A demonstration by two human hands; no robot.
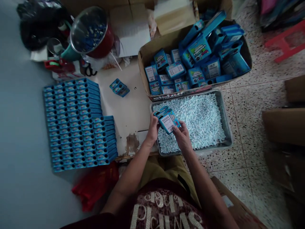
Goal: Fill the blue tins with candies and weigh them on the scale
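Observation:
A small blue candy box (168, 122) with a white printed panel is held above the tray, tilted, its top flaps lifted on the far left side. My left hand (153, 127) pinches it at the flap end. On its lower right side, my right hand (182, 135) grips the box with the thumb on the printed face. Beneath both hands lies a metal tray (227, 133) filled with small pale blue and white candies (197, 117). Whether any candies are inside the box cannot be seen.
Behind the tray stands a cardboard carton (145, 76) heaped with blue boxes. Stacked blue boxes (76, 127) fill the table's left side. One or two blue boxes (119, 87) lie apart. A red pot (105, 41), black-handled scissors (90, 70) and a red stool (286, 41) are around.

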